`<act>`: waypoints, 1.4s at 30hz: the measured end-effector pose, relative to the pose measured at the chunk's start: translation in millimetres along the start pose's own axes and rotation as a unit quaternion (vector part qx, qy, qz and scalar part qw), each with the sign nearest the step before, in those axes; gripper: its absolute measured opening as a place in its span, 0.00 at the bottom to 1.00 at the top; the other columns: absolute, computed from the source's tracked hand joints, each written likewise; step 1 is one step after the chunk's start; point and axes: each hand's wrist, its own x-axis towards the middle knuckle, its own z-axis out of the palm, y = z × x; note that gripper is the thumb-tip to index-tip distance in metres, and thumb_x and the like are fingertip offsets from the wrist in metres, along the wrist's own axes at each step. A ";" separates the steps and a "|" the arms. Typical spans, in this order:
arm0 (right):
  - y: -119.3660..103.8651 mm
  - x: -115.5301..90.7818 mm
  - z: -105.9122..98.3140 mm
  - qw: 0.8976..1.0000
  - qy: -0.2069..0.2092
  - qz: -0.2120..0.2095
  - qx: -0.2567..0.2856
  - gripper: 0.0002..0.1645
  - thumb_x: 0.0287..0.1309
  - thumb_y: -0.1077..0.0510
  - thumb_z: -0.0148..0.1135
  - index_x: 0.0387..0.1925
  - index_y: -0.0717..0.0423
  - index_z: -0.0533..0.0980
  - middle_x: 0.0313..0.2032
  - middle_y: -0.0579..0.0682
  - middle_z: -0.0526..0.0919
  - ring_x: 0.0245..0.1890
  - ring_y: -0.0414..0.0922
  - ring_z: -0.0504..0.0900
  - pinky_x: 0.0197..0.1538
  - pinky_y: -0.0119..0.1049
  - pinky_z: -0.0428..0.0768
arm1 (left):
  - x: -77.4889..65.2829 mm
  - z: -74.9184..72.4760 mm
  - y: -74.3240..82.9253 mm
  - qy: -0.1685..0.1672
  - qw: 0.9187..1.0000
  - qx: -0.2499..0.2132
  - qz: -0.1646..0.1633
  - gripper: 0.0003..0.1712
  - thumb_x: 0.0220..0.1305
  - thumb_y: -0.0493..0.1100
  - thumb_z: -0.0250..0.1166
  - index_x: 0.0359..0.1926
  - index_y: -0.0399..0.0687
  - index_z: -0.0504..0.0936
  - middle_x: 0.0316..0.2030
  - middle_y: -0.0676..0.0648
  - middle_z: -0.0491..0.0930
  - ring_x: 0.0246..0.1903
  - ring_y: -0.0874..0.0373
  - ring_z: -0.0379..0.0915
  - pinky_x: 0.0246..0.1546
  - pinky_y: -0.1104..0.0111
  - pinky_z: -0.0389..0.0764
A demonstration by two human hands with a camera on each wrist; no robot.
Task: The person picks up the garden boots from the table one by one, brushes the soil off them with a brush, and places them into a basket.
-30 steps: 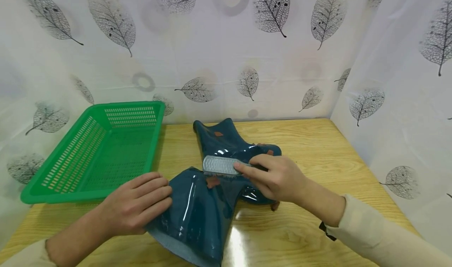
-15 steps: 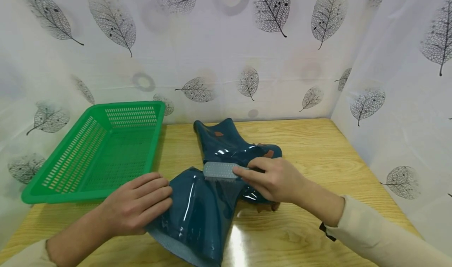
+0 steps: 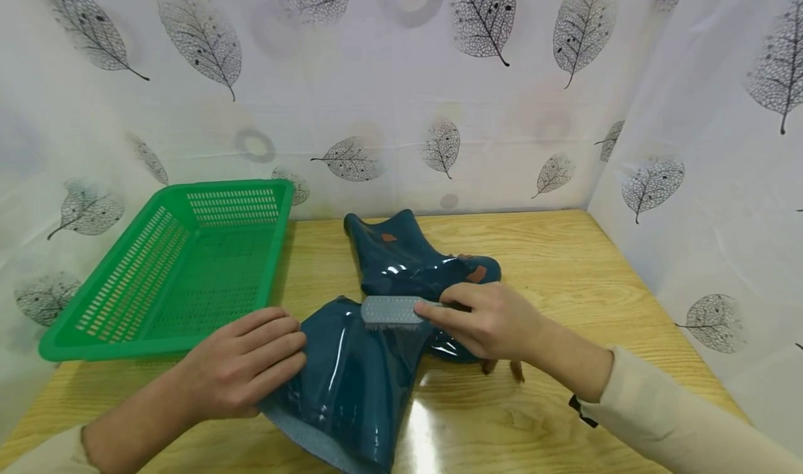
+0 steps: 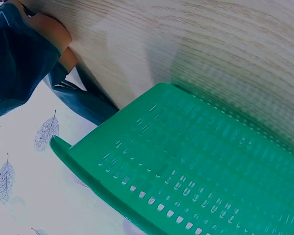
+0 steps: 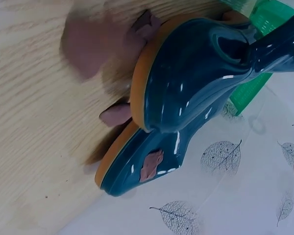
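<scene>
1. Teal and glossy, the near boot (image 3: 348,383) lies on the wooden table (image 3: 546,251) before you, its shaft opening towards you.
2. Your left hand (image 3: 251,362) rests at that shaft's left edge; with the thumb hidden, I cannot tell whether your fingers clasp it.
3. Your right hand (image 3: 486,320) grasps the grey brush (image 3: 389,309), index fingertip on its back, bristles down over the near boot.
4. Just beyond lies the far boot (image 3: 395,258), with brown scraps (image 3: 478,274) on it.
5. On your left stands the green basket (image 3: 125,350).

Exact rm type unclear; curtained-off indoor work spot, w/ white leaf-print curtain (image 3: 389,77) round back & sides of wood-grain tbl (image 3: 558,265).
</scene>
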 end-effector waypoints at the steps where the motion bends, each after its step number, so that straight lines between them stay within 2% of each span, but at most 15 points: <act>1: 1.3 -1.5 -0.3 1.000 -0.001 0.003 -0.010 0.20 0.76 0.53 0.46 0.53 0.54 0.82 0.29 0.47 0.79 0.25 0.37 0.73 0.23 0.25 0.74 | 0.3 -0.1 0.2 0.000 1.000 0.000 -0.001 0.16 0.71 0.44 0.52 0.38 0.43 0.85 0.37 0.44 0.86 0.37 0.49 0.81 0.47 0.55 0.77; 6: 6.5 -6.5 -3.8 0.999 0.003 0.018 -0.035 0.21 0.77 0.52 0.45 0.51 0.54 0.83 0.29 0.47 0.79 0.19 0.36 0.70 0.19 0.25 0.69 | 0.3 1.1 1.3 0.013 1.000 -0.002 0.002 0.16 0.70 0.44 0.52 0.37 0.43 0.85 0.35 0.43 0.86 0.36 0.48 0.82 0.45 0.54 0.78; 10: 9.0 -9.4 -8.2 0.999 0.006 0.033 -0.039 0.21 0.77 0.52 0.45 0.53 0.54 0.83 0.29 0.48 0.79 0.20 0.37 0.71 0.19 0.26 0.70 | -2.4 2.6 4.2 0.018 1.000 -0.005 0.004 0.16 0.69 0.42 0.51 0.36 0.42 0.85 0.35 0.43 0.86 0.35 0.48 0.82 0.43 0.54 0.79; 15: 12.4 -13.9 -14.7 0.998 0.010 0.056 -0.034 0.20 0.77 0.52 0.46 0.53 0.54 0.83 0.30 0.49 0.79 0.19 0.37 0.70 0.19 0.26 0.68 | -9.9 7.7 12.1 0.012 1.000 -0.005 0.010 0.17 0.72 0.38 0.49 0.35 0.44 0.85 0.34 0.45 0.86 0.34 0.50 0.81 0.37 0.56 0.81; 20: 16.7 -20.1 -21.1 0.997 0.008 0.068 -0.036 0.20 0.77 0.53 0.46 0.53 0.56 0.82 0.32 0.50 0.81 0.20 0.38 0.72 0.19 0.27 0.68 | -23.2 14.5 22.7 -0.007 1.000 0.003 0.021 0.22 0.77 0.33 0.46 0.35 0.46 0.86 0.35 0.46 0.86 0.35 0.51 0.81 0.35 0.58 0.82; 24: 19.2 -26.4 -26.5 0.996 0.005 0.076 -0.047 0.21 0.77 0.52 0.45 0.53 0.55 0.82 0.32 0.51 0.81 0.22 0.41 0.75 0.20 0.30 0.71 | -32.3 19.2 30.7 -0.029 0.999 0.008 0.012 0.23 0.77 0.32 0.45 0.35 0.48 0.86 0.36 0.48 0.85 0.36 0.52 0.80 0.37 0.59 0.82; 30: 24.5 -39.3 -33.8 0.995 0.009 0.079 -0.060 0.22 0.78 0.51 0.45 0.57 0.54 0.81 0.31 0.51 0.80 0.20 0.39 0.70 0.20 0.30 0.67 | -45.3 22.1 36.7 -0.073 0.997 0.019 0.003 0.25 0.78 0.31 0.41 0.38 0.49 0.85 0.39 0.48 0.85 0.39 0.53 0.79 0.39 0.59 0.82; 35: 29.7 -49.1 -35.1 0.994 0.016 0.077 -0.076 0.21 0.77 0.52 0.46 0.55 0.56 0.82 0.31 0.50 0.79 0.20 0.38 0.67 0.20 0.28 0.64 | -49.0 15.7 37.7 -0.145 0.988 0.038 0.020 0.28 0.79 0.30 0.36 0.42 0.52 0.84 0.42 0.49 0.83 0.42 0.54 0.78 0.42 0.59 0.83; 37: 31.4 -53.1 -35.1 0.994 0.017 0.078 -0.079 0.21 0.77 0.52 0.47 0.55 0.57 0.82 0.30 0.50 0.80 0.20 0.38 0.68 0.19 0.28 0.64 | -47.3 13.8 38.0 -0.162 0.985 0.045 0.027 0.28 0.79 0.30 0.35 0.43 0.52 0.83 0.43 0.50 0.83 0.42 0.54 0.77 0.43 0.59 0.82; 39: 32.4 -56.6 -35.5 0.993 0.015 0.081 -0.080 0.21 0.77 0.52 0.47 0.55 0.56 0.82 0.31 0.50 0.80 0.19 0.38 0.69 0.19 0.28 0.65 | -44.0 14.8 37.7 -0.146 0.988 0.040 0.025 0.26 0.78 0.30 0.37 0.41 0.51 0.83 0.41 0.49 0.82 0.41 0.54 0.77 0.43 0.59 0.82; 42: 32.9 -60.0 -35.8 0.993 0.008 0.088 -0.080 0.22 0.78 0.51 0.46 0.59 0.54 0.80 0.31 0.51 0.80 0.20 0.38 0.70 0.19 0.29 0.66 | -36.9 18.8 37.2 -0.095 0.995 0.034 0.001 0.25 0.79 0.33 0.40 0.39 0.49 0.84 0.39 0.48 0.84 0.39 0.53 0.79 0.41 0.58 0.82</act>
